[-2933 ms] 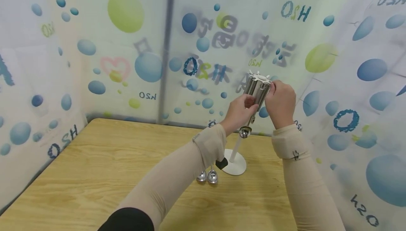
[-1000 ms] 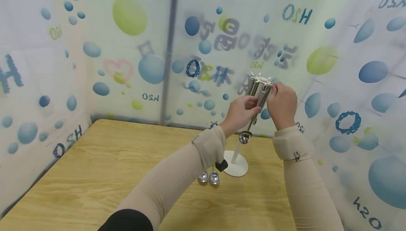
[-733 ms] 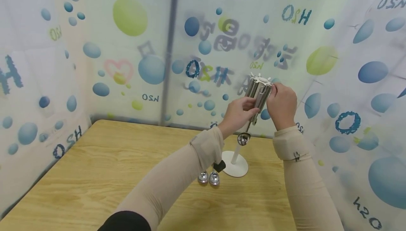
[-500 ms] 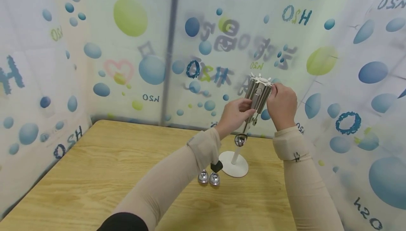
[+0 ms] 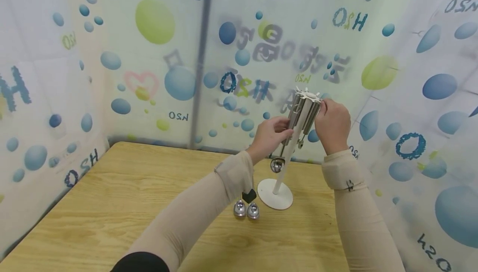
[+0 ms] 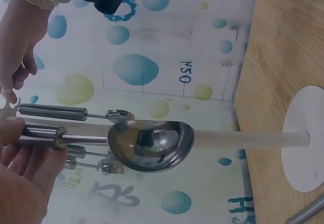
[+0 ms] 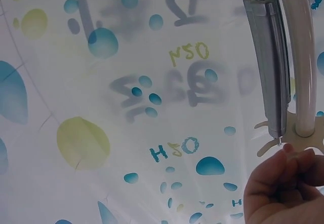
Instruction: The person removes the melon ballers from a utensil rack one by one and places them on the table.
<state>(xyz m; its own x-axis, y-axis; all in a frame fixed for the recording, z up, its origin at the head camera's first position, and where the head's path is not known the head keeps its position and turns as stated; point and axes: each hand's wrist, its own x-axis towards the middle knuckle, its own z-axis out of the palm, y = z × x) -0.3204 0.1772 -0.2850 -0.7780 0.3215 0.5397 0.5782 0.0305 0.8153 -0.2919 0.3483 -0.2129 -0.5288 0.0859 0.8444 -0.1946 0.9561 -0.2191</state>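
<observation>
A white rack (image 5: 281, 178) with a round base and a notched top disc leans slightly in the head view, with several metal utensils around its pole. My left hand (image 5: 267, 136) grips the tubular handle of an ice cream scoop (image 6: 152, 145) just left of the pole, bowl down. Whether its ring hangs on a notch is hidden. My right hand (image 5: 333, 122) is at the disc's right edge; in the right wrist view its curled fingers (image 7: 283, 176) pinch the rim beside the end of a hanging metal handle (image 7: 271, 67).
Two more metal scoops lie on the wooden table (image 5: 168, 205), left of the rack's base: a left scoop (image 5: 240, 208) and a right scoop (image 5: 253, 211). A black wrist device (image 5: 249, 196) covers part of their handles. Patterned curtains (image 5: 149, 77) close in the table's sides.
My left hand has moved left and slightly down with the scoop, from in front of the pole to its left side, so more of the pole shows. My right hand stays at the disc.
</observation>
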